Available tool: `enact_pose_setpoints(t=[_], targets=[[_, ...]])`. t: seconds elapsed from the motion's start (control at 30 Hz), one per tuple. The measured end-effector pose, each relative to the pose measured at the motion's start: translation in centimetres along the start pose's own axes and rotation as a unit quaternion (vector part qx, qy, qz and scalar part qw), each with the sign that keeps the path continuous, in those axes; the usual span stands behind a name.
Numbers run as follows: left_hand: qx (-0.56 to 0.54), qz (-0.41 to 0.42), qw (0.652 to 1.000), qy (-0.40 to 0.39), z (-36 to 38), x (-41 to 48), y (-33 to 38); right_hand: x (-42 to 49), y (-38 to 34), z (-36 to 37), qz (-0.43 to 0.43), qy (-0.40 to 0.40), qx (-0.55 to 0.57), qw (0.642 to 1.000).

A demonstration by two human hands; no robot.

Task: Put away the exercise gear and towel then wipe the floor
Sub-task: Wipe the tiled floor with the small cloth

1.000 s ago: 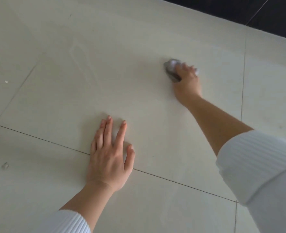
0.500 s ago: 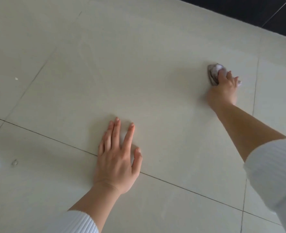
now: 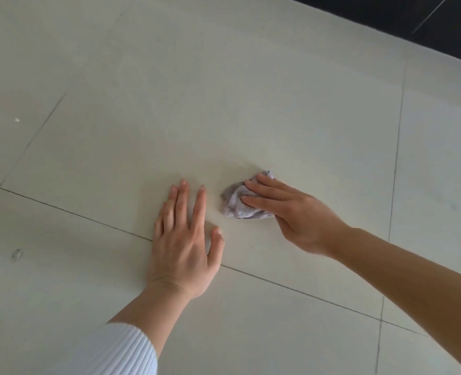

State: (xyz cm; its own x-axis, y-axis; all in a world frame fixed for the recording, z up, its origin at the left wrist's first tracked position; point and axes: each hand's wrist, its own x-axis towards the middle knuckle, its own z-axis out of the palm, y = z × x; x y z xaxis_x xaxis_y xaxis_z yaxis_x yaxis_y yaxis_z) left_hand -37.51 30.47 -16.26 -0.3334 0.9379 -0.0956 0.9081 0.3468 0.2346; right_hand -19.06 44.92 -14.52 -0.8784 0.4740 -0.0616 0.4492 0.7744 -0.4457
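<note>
The left hand lies palm-down on the tiled floor, fingers straight and slightly spread across a grout line, while the right hand, arm reaching in low, presses straight fingers onto the crumpled cloth just beside it.

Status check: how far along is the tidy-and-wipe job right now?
No gear or towel shows on this patch, so putting away looks done. In hand: the right hand presses a crumpled cloth on the tiled floor, the left hand flat beside it. Left: a white speck and a smudge at the far left, not yet wiped.
</note>
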Motion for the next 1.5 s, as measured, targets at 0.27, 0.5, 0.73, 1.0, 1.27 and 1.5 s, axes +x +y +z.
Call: enact_pose_setpoints(t=[0.27,0.5,0.73,1.0,1.27,1.5], targets=[[-0.005,0.001,1.0,0.005,0.4,0.1,-0.2,2.3,4.3,-1.7,0.393,0.182,0.017,0.901],[-0.073,0.024,0.997,0.019,0.4,-0.1,-0.5,-0.7,-4.9,3.8,0.195,0.146,0.048,0.969],[-0.184,0.031,0.982,0.027,-0.2,0.0,-1.0,-9.9,-14.0,9.2,0.051,0.086,0.043,0.994],[-0.181,0.05,0.982,-0.006,-0.2,-3.8,-2.6,-17.5,-16.2,9.9,-0.118,-0.01,0.01,0.993],[-0.082,0.13,0.987,-0.04,-0.2,-8.9,-5.6,-15.6,-4.6,1.7,0.479,0.209,0.063,0.85],[-0.049,0.135,0.986,-0.081,-1.5,-12.0,-7.5,-7.7,-10.2,4.6,0.385,0.137,0.032,0.912]])
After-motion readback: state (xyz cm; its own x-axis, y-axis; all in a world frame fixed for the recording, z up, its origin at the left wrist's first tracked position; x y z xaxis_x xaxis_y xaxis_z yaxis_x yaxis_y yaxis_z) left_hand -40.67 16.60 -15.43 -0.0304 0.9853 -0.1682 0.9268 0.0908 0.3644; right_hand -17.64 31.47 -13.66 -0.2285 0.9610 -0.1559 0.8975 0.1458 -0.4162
